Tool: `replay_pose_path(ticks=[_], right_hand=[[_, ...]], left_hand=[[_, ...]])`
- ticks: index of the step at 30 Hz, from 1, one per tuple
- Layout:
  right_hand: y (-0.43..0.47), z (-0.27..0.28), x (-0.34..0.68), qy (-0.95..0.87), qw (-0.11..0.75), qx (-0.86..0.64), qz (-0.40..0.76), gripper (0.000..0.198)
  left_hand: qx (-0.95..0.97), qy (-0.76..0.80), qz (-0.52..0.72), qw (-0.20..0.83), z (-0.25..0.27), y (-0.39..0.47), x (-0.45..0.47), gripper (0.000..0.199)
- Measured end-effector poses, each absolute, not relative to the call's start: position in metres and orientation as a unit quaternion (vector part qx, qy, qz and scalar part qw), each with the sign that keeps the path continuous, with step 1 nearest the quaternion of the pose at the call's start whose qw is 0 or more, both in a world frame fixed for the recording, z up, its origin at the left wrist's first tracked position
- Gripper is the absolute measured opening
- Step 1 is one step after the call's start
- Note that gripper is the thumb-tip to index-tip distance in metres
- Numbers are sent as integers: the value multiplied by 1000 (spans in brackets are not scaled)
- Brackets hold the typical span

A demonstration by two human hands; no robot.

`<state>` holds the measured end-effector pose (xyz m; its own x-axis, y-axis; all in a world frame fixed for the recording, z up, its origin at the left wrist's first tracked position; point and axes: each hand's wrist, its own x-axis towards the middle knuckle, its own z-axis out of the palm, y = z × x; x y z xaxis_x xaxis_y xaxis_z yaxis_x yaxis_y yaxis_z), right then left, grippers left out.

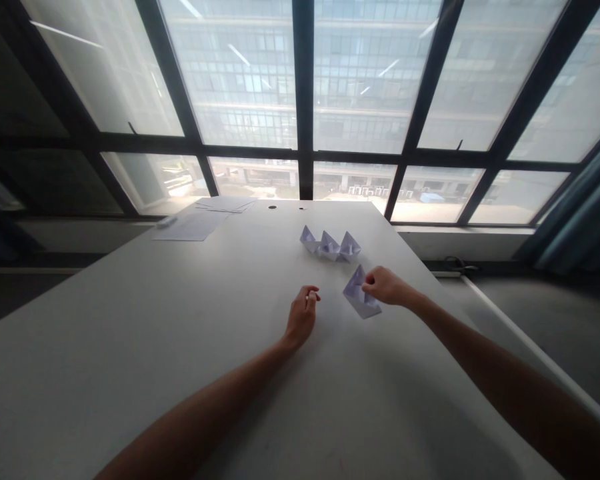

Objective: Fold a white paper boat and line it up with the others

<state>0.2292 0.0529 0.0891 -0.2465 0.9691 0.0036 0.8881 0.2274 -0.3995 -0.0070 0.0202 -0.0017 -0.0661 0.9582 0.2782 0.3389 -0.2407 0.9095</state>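
Note:
A folded white paper boat (pixel 361 303) is pinched at its right side by my right hand (pixel 384 285), tilted over the right part of the table. To its left, my left hand (pixel 303 313) hovers or rests near the tabletop with loosely curled fingers; nothing shows in it, and the fingers stay apart. Just beyond both hands, three more paper boats stand side by side in a row: a left one (pixel 308 240), a middle one (pixel 329 247) and a right one (pixel 349 247).
The white table (pixel 155 320) reaches toward large dark-framed windows. Sheets of white paper (pixel 190 225) lie at its far left, with a small pale object (pixel 167 222) beside them. Two small round holes (pixel 273 207) sit near the far edge. A blue curtain (pixel 570 220) hangs at right.

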Motion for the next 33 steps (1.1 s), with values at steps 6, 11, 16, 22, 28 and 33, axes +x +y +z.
replay_pose_path(ticks=[6, 11, 16, 22, 28, 33], right_hand=[[140, 113, 287, -734, 69, -670, 90, 22], [209, 107, 309, -719, 30, -689, 83, 19], [254, 89, 309, -708, -9, -701, 86, 22], [277, 77, 302, -702, -19, -707, 82, 31], [268, 85, 300, -694, 29, -715, 80, 30], [234, 107, 304, -684, 99, -721, 54, 31]], left_hand=[[609, 532, 491, 324, -1, 21, -7, 30], [612, 535, 477, 333, -2, 21, -7, 29], [610, 544, 466, 340, -3, 21, -8, 30], [610, 547, 460, 342, -3, 22, -9, 28], [612, 547, 462, 338, -6, 23, -8, 26], [627, 542, 455, 325, -6, 25, -8, 24]])
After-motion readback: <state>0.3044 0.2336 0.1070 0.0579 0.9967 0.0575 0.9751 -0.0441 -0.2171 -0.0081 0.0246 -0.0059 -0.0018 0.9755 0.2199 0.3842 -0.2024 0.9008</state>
